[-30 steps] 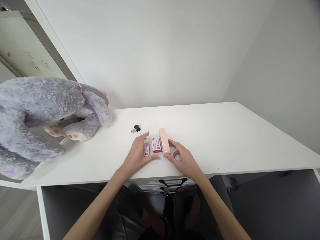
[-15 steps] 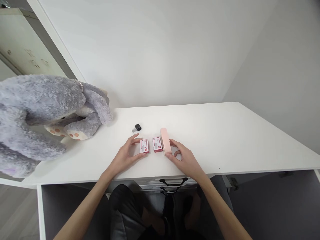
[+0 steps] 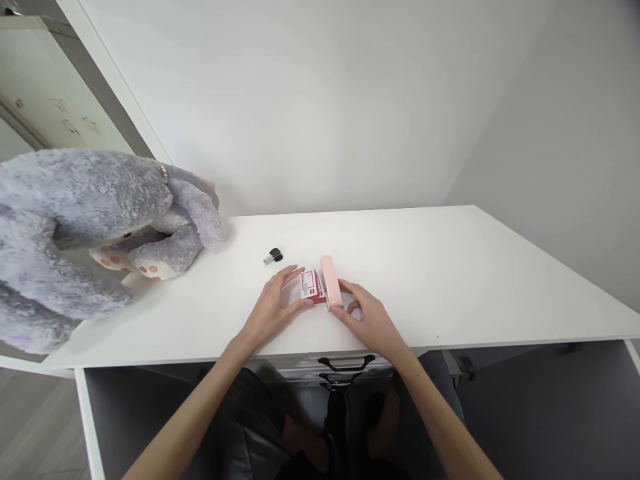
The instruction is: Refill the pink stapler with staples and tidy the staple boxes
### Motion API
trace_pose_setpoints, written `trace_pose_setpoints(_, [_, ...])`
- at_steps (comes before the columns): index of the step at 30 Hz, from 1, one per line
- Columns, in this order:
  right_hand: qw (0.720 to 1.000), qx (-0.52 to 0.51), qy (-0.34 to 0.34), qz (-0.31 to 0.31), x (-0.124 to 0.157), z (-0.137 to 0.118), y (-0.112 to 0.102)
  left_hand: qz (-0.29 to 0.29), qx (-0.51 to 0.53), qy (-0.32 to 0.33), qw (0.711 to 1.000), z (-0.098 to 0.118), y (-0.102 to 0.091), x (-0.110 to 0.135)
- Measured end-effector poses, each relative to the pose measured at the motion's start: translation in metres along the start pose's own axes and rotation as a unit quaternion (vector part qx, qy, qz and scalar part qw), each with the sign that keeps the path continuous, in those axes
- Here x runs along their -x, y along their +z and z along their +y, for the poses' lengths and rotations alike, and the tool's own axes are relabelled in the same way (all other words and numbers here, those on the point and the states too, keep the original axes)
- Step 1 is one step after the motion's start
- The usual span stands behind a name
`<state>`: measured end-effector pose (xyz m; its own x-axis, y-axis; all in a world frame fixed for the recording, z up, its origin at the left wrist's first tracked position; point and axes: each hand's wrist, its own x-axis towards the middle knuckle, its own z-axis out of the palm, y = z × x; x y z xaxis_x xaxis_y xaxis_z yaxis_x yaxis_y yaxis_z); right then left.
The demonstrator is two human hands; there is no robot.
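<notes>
A pink stapler (image 3: 330, 281) lies on the white desk (image 3: 450, 267), pointing away from me. My right hand (image 3: 367, 320) curls round its near end, thumb and fingers on its sides. My left hand (image 3: 275, 303) grips a small red-and-white box (image 3: 308, 285) between thumb and fingers and holds it against or over a second red box (image 3: 319, 295) that lies right beside the stapler; only an edge of that second box shows.
A big grey plush toy (image 3: 95, 220) fills the desk's left end. A small black-and-silver object (image 3: 273, 257) lies behind my left hand. Walls close the back and right. A black handle (image 3: 345, 365) shows under the front edge, above my knees.
My left hand has carried its box rightward from the open desk to the box beside the stapler. The right hand and the stapler have stayed put.
</notes>
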<state>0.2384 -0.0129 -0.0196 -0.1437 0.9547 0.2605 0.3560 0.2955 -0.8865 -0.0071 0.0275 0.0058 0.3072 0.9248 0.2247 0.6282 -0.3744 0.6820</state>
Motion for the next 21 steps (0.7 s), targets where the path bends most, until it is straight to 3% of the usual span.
trace_pose_setpoints(5, [1.000,0.003,0.000,-0.002,-0.0002,0.0002,0.0004,0.010,-0.023,0.015,1.000,0.0055,0.0035,-0.0018])
trace_pose_setpoints(10, [1.000,0.013,0.006,-0.001,0.0004,-0.0018,0.0001,-0.033,-0.017,0.035,0.999,0.0069,0.0081,-0.0020])
trace_pose_setpoints(21, [1.000,0.012,0.004,-0.002,0.0003,-0.0018,-0.0010,-0.041,0.052,-0.018,0.998,0.0020,0.0084,-0.0033])
